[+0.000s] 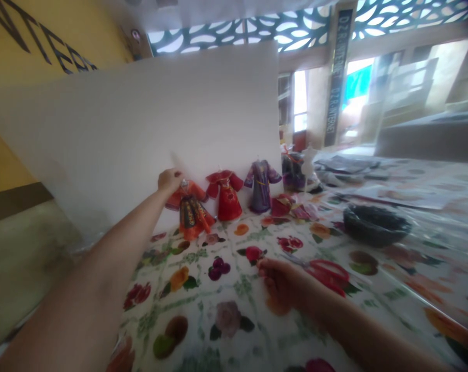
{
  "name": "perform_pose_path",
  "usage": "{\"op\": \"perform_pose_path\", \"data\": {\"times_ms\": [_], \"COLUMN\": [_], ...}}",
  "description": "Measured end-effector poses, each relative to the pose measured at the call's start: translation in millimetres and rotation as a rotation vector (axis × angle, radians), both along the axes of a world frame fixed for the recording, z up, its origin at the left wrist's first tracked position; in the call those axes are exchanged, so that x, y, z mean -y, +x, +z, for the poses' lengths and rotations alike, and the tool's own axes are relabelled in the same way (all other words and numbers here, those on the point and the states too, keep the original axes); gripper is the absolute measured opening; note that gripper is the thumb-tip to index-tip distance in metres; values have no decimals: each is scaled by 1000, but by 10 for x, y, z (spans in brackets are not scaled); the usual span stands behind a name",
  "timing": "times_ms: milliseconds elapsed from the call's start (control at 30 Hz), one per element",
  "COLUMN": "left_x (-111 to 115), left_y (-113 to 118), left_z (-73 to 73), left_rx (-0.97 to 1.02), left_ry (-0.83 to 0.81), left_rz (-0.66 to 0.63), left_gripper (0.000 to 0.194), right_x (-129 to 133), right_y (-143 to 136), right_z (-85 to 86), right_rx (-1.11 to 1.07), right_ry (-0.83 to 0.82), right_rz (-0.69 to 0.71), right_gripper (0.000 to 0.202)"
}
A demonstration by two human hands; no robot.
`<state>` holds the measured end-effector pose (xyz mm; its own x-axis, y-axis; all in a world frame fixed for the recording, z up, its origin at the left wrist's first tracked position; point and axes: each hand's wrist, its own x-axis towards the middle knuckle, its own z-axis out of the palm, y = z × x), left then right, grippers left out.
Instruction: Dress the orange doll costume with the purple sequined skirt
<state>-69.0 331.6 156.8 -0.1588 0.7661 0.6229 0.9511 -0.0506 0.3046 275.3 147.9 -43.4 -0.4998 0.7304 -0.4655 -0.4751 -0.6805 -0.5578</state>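
Observation:
My left hand (170, 182) pinches the top of a small orange and black dress (193, 213), which stands against a white board. To its right are a small red dress (229, 196) and a small purple robe (262, 187), both upright. My right hand (278, 281) hovers over or rests on the tablecloth, its fingers curled together; whether it holds anything small is too blurred to tell. Just beyond that hand lie red-handled scissors (329, 275).
A white board (140, 129) rises behind the dresses. Crumpled red and pink fabric (291, 206) lies beside the purple robe. Farther right sit a black bowl (376, 225) and clear plastic over the fruit-patterned tablecloth (202, 310). A white stand (308, 168) is at the back.

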Motion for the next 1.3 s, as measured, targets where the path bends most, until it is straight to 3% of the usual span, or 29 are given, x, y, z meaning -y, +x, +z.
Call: {"op": "perform_pose_path", "data": {"times_ms": [600,833,1000,1133,1300], "left_x": [94,336,595,727,746], "left_y": [-19,-165,-364,-403,-257], "left_z": [16,-66,-367,-797,-1277], "left_rx": [79,182,347,563,807], "left_ry": [27,70,84,-12,-165], "left_rz": [-36,5,112,152,104], "left_gripper": [27,28,24,34,36], "right_x": [0,7,43,92,113], "right_y": [2,22,0,-19,-30], "right_z": [28,22,80,171,191], "right_rx": [-4,-9,36,30,49], "right_ry": [-1,-17,-3,-14,-48], "right_rz": [4,14,-3,10,26], "right_gripper": [6,4,4,7,8]}}
